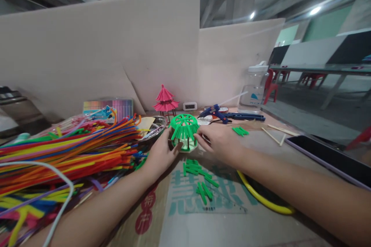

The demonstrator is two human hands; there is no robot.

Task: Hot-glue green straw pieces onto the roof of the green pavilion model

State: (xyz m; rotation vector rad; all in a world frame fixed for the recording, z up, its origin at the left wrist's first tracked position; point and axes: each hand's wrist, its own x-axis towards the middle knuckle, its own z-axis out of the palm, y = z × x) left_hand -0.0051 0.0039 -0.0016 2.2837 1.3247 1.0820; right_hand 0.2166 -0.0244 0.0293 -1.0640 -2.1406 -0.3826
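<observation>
A small green pavilion model point(185, 127), its slatted roof on brown posts over a pale base, stands upright on the work surface. My left hand point(162, 151) holds it at the lower left, thumb by the base. From the right, my right hand point(216, 141) has its fingers closed against the roof edge and a post; its fingertips are partly hidden. Several short green pipe-cleaner pieces point(194, 167) lie just in front of the model, with more pieces point(205, 192) nearer me. Behind it stands a pink pagoda model point(165, 99).
Bundled coloured pipe cleaners point(72, 154) fill the left side. At the back are a marker set point(108, 110), a metal bowl point(156, 125), a small clock point(189, 106), a blue glue gun point(216, 114) and a water bottle point(252, 90). A phone point(330, 158) and wooden sticks point(274, 137) lie right.
</observation>
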